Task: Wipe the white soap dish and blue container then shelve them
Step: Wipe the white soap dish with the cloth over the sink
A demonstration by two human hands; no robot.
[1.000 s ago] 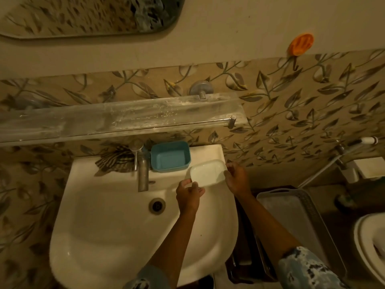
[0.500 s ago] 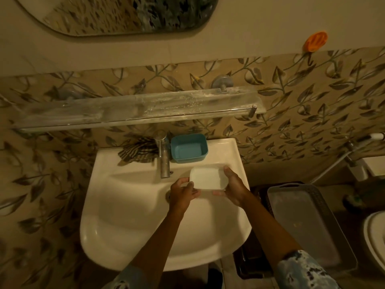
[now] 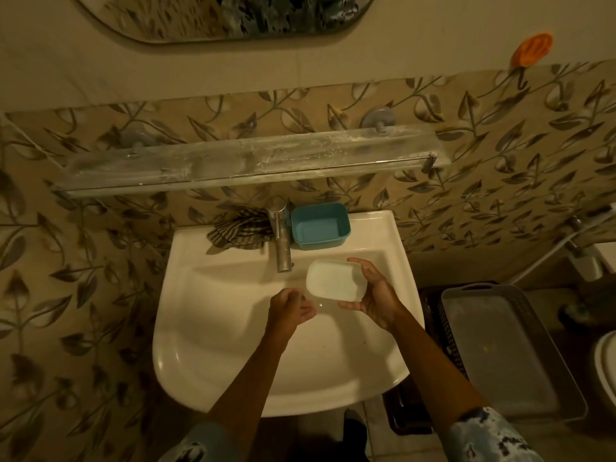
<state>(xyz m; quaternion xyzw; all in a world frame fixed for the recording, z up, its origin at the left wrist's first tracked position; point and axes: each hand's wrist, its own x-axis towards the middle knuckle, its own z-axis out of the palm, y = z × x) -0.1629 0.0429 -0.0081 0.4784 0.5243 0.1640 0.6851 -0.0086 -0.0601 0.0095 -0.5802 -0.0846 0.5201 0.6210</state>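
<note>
My right hand [image 3: 375,293] holds the white soap dish [image 3: 335,279] over the sink basin [image 3: 213,328], fingers curled round its right edge and thumb below. Just left of the dish, my left hand [image 3: 291,306] hovers over the basin with fingers loosely curled, apart from the dish and holding nothing. The blue container [image 3: 320,226] stands upright and empty on the sink's back ledge, right of the tap [image 3: 281,240]. A striped cloth [image 3: 238,230] lies bunched on the ledge left of the tap. The glass shelf [image 3: 246,160] runs along the wall above.
A grey plastic basket [image 3: 500,345] stands on the floor to the right of the sink, with a dark crate beside it. A toilet edge [image 3: 605,365] shows at far right. An orange holder [image 3: 531,50] sticks on the wall; a mirror hangs above.
The soap dish came off the sink ledge and toward me over the basin. My left hand let go of it; only the right hand holds it now.
</note>
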